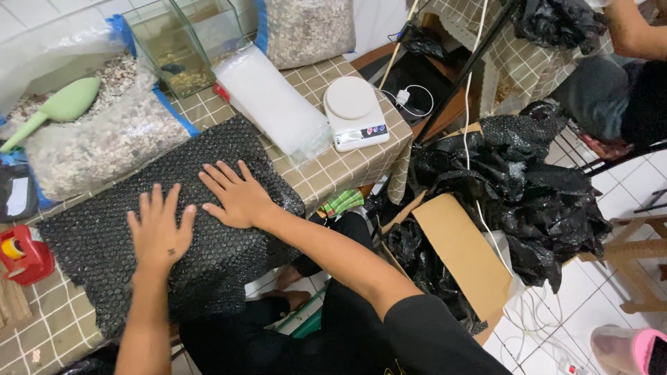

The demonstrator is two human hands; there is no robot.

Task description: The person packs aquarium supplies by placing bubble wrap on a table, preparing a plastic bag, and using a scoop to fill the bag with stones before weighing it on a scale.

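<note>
A sheet of black bubble wrap (104, 229) lies spread over the checked table (347, 167), hanging over its near edge. My left hand (160, 232) rests flat on the sheet's middle, fingers spread. Just to the right, my right hand (236, 194) also presses flat on the sheet with fingers apart. Neither hand holds anything.
Behind the sheet lie clear bags of pale gravel (104, 142), a green scoop (59, 107), a small glass tank (184, 42), a stack of clear bags (274, 104) and a white scale (354, 111). A red tape dispenser (24, 253) sits left. A cardboard box (462, 260) with black bubble wrap stands right; another person (625, 62) sits beyond.
</note>
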